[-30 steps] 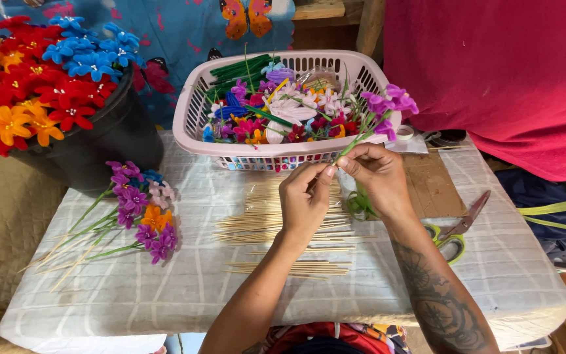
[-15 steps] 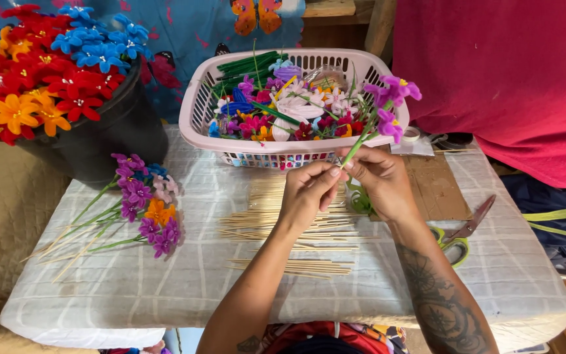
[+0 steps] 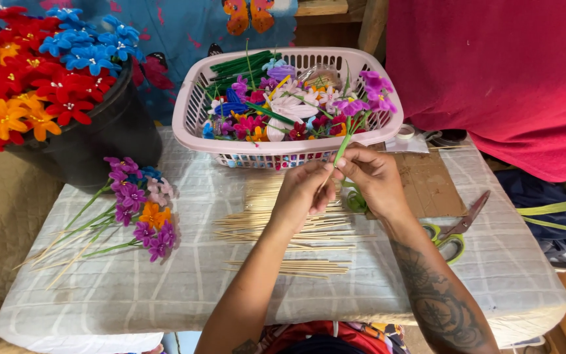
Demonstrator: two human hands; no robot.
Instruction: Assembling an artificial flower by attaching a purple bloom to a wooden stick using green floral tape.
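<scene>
Purple flower stem (image 3: 347, 134) perhaps between fingers (image 3: 325, 172)

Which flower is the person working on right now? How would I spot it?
Find the pink basket. Just before its front rim both hands pinch one green stem. It is the only purple flower held upright; the others lie flat.
</scene>
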